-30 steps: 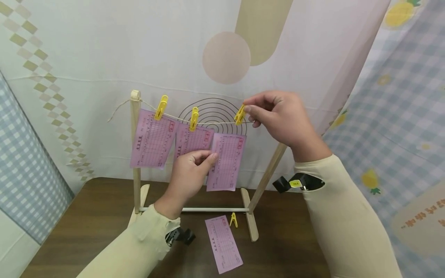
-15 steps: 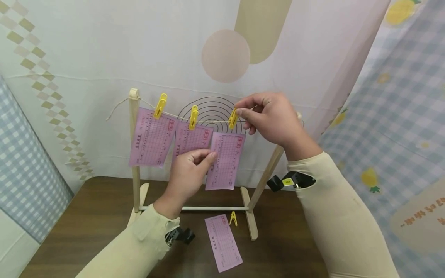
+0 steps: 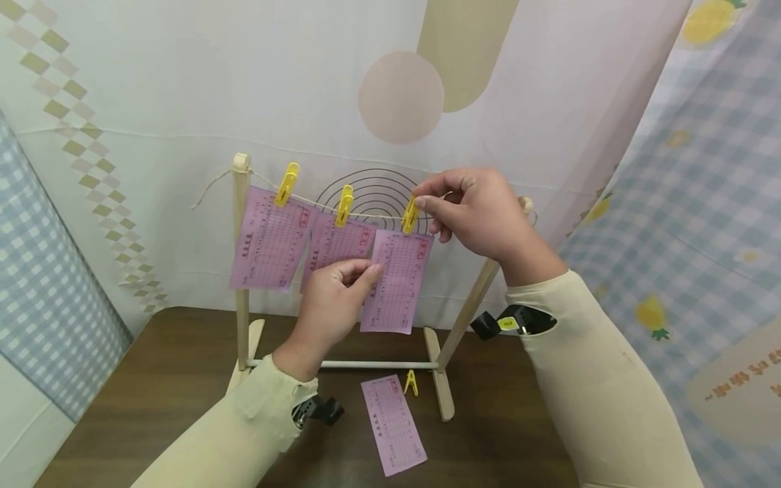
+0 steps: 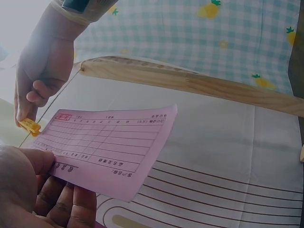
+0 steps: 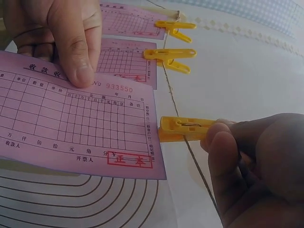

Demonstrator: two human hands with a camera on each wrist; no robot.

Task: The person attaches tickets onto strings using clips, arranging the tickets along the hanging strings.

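Note:
My left hand pinches a pink receipt slip by its left edge, between thumb and fingers. The slip hangs just under the string. With thumb and forefinger, my right hand pinches the tail of a yellow clothespin. Seen from the right wrist, this clothespin lies across the string, its nose at the top edge of the receipt slip. Whether it bites the paper I cannot tell. Two more receipt slips hang to the left under yellow clothespins.
A wooden stand holds up the string, with a white bar low between its feet. On the brown table lie another pink receipt slip and a yellow clothespin. A patterned cloth hangs behind.
My right hand has shifted left and slightly down, bringing the clothespin from beyond the slip's upper right corner to its top edge. The left hand and its slip stay nearly still.

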